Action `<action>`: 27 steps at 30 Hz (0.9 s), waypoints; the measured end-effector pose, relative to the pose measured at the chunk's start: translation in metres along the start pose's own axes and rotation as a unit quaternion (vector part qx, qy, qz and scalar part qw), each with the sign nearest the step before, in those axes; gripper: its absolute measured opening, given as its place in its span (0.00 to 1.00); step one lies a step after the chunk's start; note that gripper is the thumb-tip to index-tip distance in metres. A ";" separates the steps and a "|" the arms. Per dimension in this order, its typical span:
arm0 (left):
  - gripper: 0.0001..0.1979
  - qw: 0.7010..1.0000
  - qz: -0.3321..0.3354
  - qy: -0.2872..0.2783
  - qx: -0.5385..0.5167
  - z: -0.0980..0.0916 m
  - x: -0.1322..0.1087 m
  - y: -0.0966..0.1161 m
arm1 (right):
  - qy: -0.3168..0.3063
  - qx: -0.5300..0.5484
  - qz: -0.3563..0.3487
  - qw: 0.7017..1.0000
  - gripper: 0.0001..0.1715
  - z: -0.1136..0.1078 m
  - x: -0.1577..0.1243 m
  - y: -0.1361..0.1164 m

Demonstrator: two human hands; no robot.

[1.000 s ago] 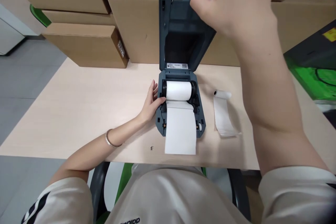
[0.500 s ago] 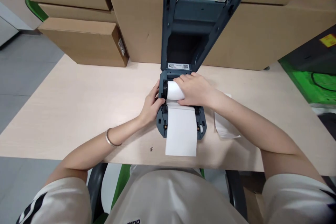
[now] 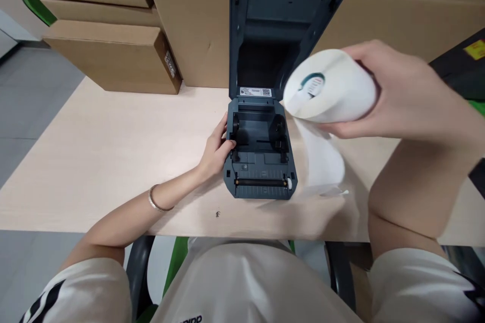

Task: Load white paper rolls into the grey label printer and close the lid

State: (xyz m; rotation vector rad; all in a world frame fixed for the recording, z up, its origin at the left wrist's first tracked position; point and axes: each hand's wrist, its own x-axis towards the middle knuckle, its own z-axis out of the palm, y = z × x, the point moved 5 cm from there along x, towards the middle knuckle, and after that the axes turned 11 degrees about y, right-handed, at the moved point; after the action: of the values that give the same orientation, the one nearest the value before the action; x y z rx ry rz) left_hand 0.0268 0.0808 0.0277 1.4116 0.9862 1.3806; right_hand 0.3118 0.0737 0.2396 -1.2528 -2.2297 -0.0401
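A dark grey label printer (image 3: 261, 161) stands on the table with its lid (image 3: 280, 15) raised, its roll bay bare and the black roller showing at the front. My left hand (image 3: 217, 149) grips the printer's left edge, thumb over the rim and fingers along the side. Up and right of the bay, my right hand (image 3: 394, 91) is wrapped round a roll of white labels (image 3: 333, 86). The roll's end with its core faces left, and a loose strip (image 3: 322, 156) hangs from it towards the table.
Large cardboard boxes (image 3: 193, 35) line the back of the table (image 3: 113, 161). A smaller box (image 3: 109, 60) stands at the back left. Dark equipment with a yellow label (image 3: 475, 50) is at the right edge. A tiny dark mark (image 3: 217, 214) lies near the front edge.
My right hand has lifted the label roll out of the printer bay, up and to the right, its strip trailing along. My left hand has stayed on the printer's edge.
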 end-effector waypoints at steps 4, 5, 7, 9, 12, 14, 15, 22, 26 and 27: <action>0.39 1.000 -0.003 0.010 -0.009 0.000 0.000 -0.001 | -0.104 -0.049 0.101 0.988 0.43 0.014 -0.012 0.049; 0.38 1.000 -0.004 0.009 -0.010 0.000 0.000 -0.001 | -0.132 -0.065 0.118 0.982 0.42 0.026 -0.014 0.059; 0.39 1.000 -0.001 0.009 -0.010 0.000 0.000 -0.001 | -0.168 -0.086 0.128 0.974 0.39 0.056 -0.015 0.072; 0.39 1.000 0.000 0.011 -0.008 0.000 0.001 -0.001 | -0.185 -0.086 0.123 0.971 0.41 0.088 -0.014 0.079; 0.40 1.000 -0.004 0.011 0.000 -0.001 0.001 -0.001 | -0.200 -0.070 0.121 0.970 0.46 0.126 -0.015 0.084; 0.41 1.000 -0.005 0.009 0.008 -0.002 0.001 -0.001 | -0.205 -0.060 0.114 0.970 0.47 0.139 -0.017 0.086; 0.41 1.000 -0.004 0.009 0.012 -0.002 0.001 -0.001 | -0.206 -0.056 0.110 0.971 0.48 0.140 -0.019 0.086; 0.40 1.000 0.002 0.008 0.015 -0.002 0.001 -0.005 | -0.205 -0.099 0.191 0.955 0.72 0.098 -0.052 0.119; 0.39 1.000 0.002 0.007 0.006 0.000 0.000 -0.004 | -0.261 -0.113 0.208 0.936 0.37 0.099 -0.078 0.127; 0.39 1.000 0.001 0.008 0.007 0.000 0.000 -0.003 | -0.264 -0.109 0.203 0.937 0.33 0.098 -0.082 0.126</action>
State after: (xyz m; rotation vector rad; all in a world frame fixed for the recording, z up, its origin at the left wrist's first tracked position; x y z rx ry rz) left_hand 0.0267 0.0817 0.0245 1.4148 1.0075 1.3913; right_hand 0.3978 0.1095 0.0866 -2.0228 -2.3881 0.2429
